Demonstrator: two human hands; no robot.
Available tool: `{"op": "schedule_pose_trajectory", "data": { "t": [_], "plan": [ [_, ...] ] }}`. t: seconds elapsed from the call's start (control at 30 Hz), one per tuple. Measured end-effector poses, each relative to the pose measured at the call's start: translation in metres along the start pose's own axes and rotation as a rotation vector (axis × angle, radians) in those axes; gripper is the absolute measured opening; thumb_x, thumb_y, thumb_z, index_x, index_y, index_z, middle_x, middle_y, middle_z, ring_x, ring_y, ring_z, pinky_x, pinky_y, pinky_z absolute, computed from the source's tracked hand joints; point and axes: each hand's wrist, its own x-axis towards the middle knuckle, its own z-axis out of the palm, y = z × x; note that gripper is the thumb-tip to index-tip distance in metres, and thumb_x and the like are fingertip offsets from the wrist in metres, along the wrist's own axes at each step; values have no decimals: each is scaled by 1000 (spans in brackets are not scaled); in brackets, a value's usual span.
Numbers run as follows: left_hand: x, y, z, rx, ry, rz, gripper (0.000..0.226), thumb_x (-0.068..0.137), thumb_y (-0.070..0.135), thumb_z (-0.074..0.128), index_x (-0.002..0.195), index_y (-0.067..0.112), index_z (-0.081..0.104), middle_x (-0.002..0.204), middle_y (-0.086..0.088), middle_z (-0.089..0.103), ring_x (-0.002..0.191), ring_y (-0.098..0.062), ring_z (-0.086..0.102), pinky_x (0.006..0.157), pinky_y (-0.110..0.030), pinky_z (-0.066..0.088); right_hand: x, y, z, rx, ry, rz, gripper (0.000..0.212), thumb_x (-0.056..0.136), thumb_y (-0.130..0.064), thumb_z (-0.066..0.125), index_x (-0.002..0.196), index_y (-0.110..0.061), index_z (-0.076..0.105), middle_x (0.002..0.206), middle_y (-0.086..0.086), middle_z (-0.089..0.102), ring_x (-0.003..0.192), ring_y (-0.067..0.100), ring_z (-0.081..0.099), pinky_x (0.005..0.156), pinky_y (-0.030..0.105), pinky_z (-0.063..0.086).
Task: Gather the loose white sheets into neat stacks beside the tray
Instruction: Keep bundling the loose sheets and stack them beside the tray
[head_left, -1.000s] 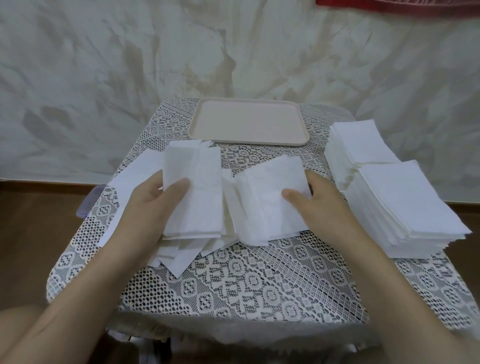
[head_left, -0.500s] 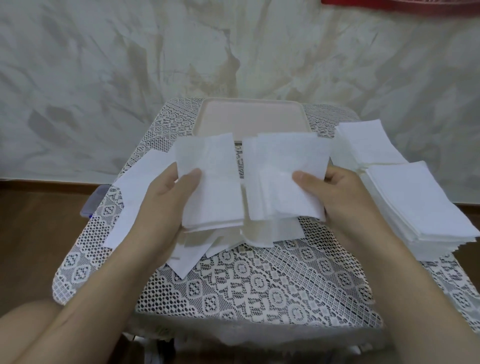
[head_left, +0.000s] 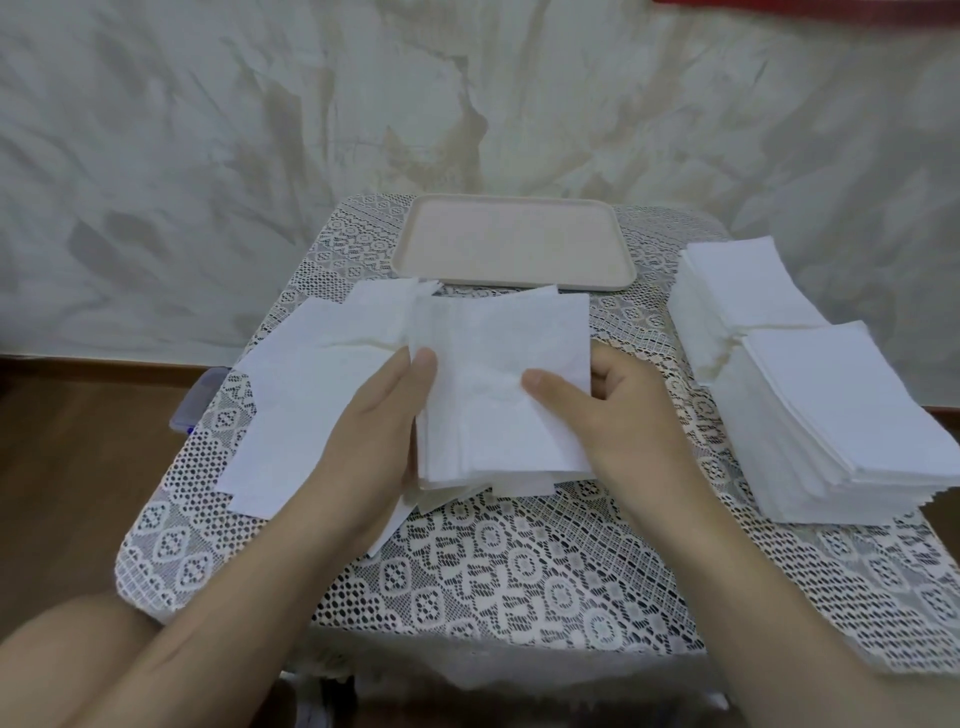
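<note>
White sheet bundle (head_left: 498, 364) pinched between left grip (head_left: 374, 415) and right grip (head_left: 623, 415), thumbs on top.

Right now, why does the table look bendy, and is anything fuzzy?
Head view: the wide lens bows the table edges; the picture's bottom strip is smeared; the sheets and tray look sharp; light is soft, no glare.

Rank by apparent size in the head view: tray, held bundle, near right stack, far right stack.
1. Near stack and held bundle: about alike, so unranked.
2. Tray, though farther off.
3. Far stack, partly covered by the near one.
</note>
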Motion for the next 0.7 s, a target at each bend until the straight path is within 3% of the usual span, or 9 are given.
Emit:
{"op": "schedule_pose_trajectory", "data": {
  "t": [0.1, 0.27, 0.37, 0.47, 0.6, 0.7],
  "plan": [
    [0, -1, -1, 20, -10, -10, 51, 91, 60, 51, 130, 31, 68, 122, 3, 78, 111, -20, 75, 84, -43, 59, 0, 1, 3, -14, 8, -13, 9, 93, -16, 73, 91, -25, 73, 91, -9, 78, 81, 9, 73, 68, 29, 57],
    [-2, 2, 0, 44, 14, -15, 29, 110, 36, 47, 130, 31, 67, 118, 4, 79, 108, -20, 76, 74, -48, 65, -2, 2, 1, -96, 11, -19, 2, 93, -23, 74, 95, -23, 74, 93, -7, 77, 85, 16, 73, 76, 41, 58],
    [-2, 3, -3, 89, 64, -19, 26, 110, 38, 48, 124, 37, 70, 115, 7, 79, 108, -22, 76, 75, -55, 64, -3, 0, -3, -227, 43, -58, 16, 89, -37, 68, 95, -24, 72, 90, -7, 75, 84, 21, 71, 77, 54, 58],
    [-3, 4, -2, 83, 83, -17, 25, 110, 39, 48, 122, 40, 70, 116, 7, 79, 109, -22, 75, 76, -57, 64, -5, -5, -8, -170, 32, -42, 4, 95, -25, 70, 94, -22, 71, 86, -6, 77, 82, 16, 74, 74, 51, 60],
    [-4, 4, 0, 56, 90, -17, 25, 109, 42, 50, 125, 39, 69, 116, 9, 79, 108, -19, 76, 78, -52, 64, -9, -11, -4, -103, -27, -21, 5, 96, -17, 69, 92, -15, 70, 81, -2, 78, 77, 14, 75, 65, 46, 59],
    [-4, 3, 1, 45, 79, 3, 31, 109, 41, 50, 133, 30, 67, 122, 7, 78, 115, -18, 74, 89, -43, 60, -8, -10, 3, -70, -32, -22, 6, 96, -14, 69, 90, -13, 69, 75, 1, 76, 72, 16, 74, 61, 43, 57]
  ]
}}
